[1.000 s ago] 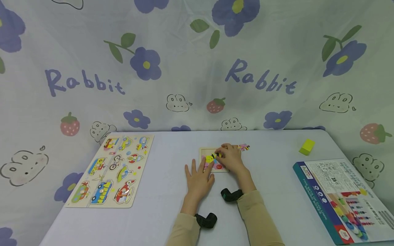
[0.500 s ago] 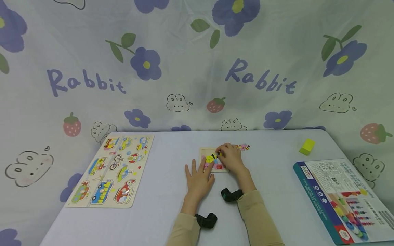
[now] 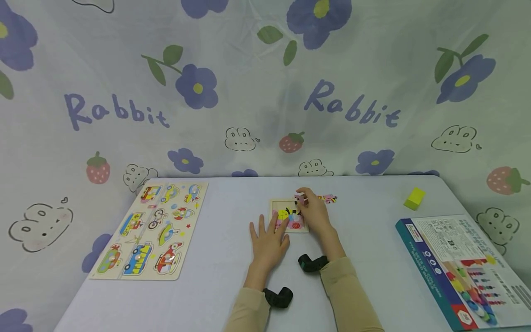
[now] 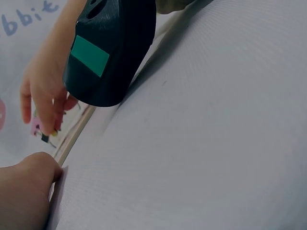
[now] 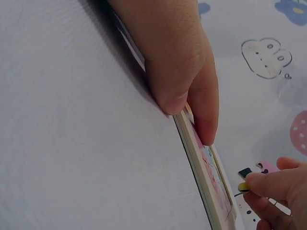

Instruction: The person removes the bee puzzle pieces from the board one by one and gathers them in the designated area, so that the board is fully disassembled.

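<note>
My left hand rests with spread, straight fingers on the near-left part of a small square wooden puzzle board. Its thumb lies at the board's edge in the right wrist view. My right hand pinches a puzzle piece between thumb and fingers above the board's far right corner. Pink with black and yellow parts, the piece also shows in the right wrist view, partly covered by fingertips. Yellow and pink picture parts fill the near side of the board. Another patterned puzzle piece lies just beyond the right hand.
A large wooden vehicle puzzle lies at the left of the white table. To the right are a flat teal-edged box and a yellow block. A printed cloth hangs behind. Each wrist wears a black camera.
My right hand has shifted slightly away and up, bringing the pinched piece's pink face into view beyond the board's picture. The left hand has stayed in place.
</note>
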Demonstrator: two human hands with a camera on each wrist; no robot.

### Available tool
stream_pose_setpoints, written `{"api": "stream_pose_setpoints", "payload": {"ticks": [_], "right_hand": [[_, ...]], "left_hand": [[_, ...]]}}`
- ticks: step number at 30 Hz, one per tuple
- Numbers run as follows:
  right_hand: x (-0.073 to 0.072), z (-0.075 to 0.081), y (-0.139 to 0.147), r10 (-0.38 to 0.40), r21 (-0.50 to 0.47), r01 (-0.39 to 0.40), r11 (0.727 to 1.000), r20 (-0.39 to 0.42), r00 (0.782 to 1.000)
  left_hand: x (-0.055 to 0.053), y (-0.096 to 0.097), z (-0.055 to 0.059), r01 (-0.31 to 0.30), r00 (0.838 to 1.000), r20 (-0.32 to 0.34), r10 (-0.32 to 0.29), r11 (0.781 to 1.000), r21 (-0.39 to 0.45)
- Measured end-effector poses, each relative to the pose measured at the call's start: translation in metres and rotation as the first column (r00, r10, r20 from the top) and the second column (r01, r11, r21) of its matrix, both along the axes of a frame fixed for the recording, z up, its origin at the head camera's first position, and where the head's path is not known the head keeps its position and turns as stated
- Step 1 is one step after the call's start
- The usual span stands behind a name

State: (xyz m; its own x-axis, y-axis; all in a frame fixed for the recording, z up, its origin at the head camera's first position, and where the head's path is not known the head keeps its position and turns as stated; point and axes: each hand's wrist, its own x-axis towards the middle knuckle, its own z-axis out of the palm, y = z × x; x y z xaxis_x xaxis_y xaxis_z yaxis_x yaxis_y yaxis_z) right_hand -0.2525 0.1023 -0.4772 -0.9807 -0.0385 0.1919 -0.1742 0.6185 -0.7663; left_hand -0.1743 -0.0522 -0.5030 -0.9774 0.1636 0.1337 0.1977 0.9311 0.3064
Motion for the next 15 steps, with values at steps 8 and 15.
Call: {"api": "stream_pose_setpoints", "payload": {"ticks": [8,15], "right_hand": [[0.000,0.004,0.009,-0.143,-0.182,0.137,0.974,-0.022,0.989],[-0.004,0.000,0.020,-0.203,-0.251,0.185,0.950,-0.047,0.978]], "left_hand": [[-0.002,0.000,-0.001,-0.002,1.000,0.006,0.002,1.000,-0.004],[-0.001,0.001,0.000,-0.001,1.000,0.023,0.001,1.000,-0.006]]}}
